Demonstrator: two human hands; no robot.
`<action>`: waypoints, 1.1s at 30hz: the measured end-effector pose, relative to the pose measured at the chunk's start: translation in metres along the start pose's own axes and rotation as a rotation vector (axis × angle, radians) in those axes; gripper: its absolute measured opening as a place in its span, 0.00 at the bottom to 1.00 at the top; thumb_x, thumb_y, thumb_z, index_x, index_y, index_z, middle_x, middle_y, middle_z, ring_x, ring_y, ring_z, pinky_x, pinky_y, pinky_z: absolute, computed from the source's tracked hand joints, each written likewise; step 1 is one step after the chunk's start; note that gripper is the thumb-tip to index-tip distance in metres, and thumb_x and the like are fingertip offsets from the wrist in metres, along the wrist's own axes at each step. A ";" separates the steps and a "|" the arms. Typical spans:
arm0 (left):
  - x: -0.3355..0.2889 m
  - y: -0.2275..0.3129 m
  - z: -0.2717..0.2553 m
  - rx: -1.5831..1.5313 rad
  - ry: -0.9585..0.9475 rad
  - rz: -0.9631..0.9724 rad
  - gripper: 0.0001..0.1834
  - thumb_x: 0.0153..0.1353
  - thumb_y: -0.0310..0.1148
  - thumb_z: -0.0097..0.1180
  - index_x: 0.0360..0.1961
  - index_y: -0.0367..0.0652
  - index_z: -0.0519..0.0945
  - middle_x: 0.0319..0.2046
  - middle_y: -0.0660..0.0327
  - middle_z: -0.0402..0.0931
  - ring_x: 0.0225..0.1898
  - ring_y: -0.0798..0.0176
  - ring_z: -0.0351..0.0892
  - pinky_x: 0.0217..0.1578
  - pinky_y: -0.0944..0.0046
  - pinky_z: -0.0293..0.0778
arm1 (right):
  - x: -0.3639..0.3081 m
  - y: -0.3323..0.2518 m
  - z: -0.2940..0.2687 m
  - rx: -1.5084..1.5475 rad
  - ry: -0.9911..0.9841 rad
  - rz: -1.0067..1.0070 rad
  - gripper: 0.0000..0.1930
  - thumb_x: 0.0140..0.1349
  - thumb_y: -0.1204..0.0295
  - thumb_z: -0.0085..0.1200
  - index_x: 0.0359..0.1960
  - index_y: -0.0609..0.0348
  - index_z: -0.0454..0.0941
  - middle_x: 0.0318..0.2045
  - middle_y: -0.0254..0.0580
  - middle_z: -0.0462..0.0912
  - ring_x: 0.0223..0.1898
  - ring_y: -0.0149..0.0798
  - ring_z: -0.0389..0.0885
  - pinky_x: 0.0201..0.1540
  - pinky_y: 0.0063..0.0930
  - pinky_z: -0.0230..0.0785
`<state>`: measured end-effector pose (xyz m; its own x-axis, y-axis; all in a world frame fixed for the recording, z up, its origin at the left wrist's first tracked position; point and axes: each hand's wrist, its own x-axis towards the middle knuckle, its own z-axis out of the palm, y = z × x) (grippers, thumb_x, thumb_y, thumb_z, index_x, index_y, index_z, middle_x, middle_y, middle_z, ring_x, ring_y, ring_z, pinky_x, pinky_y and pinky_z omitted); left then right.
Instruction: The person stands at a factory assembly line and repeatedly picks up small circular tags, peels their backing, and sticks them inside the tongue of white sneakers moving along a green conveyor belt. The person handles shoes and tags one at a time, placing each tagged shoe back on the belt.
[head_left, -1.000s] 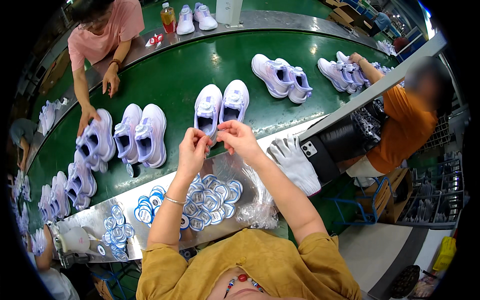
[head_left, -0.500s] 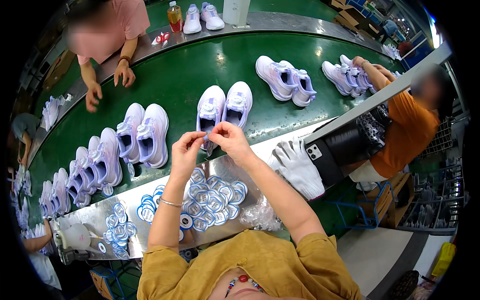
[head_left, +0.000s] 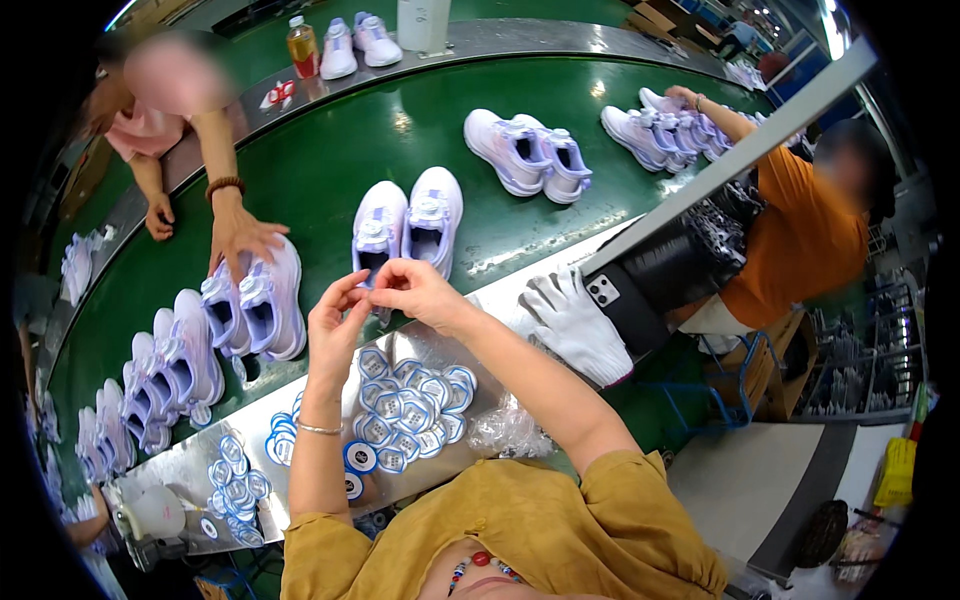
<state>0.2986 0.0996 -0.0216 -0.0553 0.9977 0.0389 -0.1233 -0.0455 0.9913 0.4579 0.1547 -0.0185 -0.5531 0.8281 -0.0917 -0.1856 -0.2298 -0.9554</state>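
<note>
My left hand [head_left: 340,312] and my right hand [head_left: 418,294] meet fingertip to fingertip, both pinched, at the heel of a white and lilac sneaker [head_left: 380,218]. Whatever sits between the fingertips is too small to make out; a small strip hangs just below them. The matching sneaker [head_left: 434,212] stands beside it on the right, toe pointing away from me. Below my wrists, on the metal ledge, lies a heap of round blue-and-white tags [head_left: 412,408].
On the green belt [head_left: 330,140], more sneaker pairs stand to the left and right. Across it, a co-worker's hand [head_left: 243,235] touches one pair [head_left: 268,305]. White gloves [head_left: 575,325], a phone [head_left: 603,290] and crumpled clear plastic [head_left: 508,430] lie on my right. Another person in orange [head_left: 800,230] handles shoes.
The view has shifted, so the shoes appear further left. The co-worker opposite has reached onto the sneaker pair to my left. My hands stay pinched together at the same heel.
</note>
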 end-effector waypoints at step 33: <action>-0.075 -0.006 0.063 0.973 0.435 0.615 0.13 0.54 0.17 0.54 0.42 0.35 0.76 0.41 0.51 0.75 0.45 0.49 0.72 0.48 0.58 0.67 | -0.156 0.022 -0.087 -1.114 0.163 -0.143 0.09 0.53 0.68 0.57 0.32 0.59 0.78 0.31 0.42 0.76 0.36 0.46 0.76 0.37 0.36 0.69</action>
<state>0.3660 0.0280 -0.0221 -0.1919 0.7150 0.6723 0.8198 -0.2599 0.5103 0.6107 0.0650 -0.0496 -0.4575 0.8856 0.0802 0.6328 0.3876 -0.6704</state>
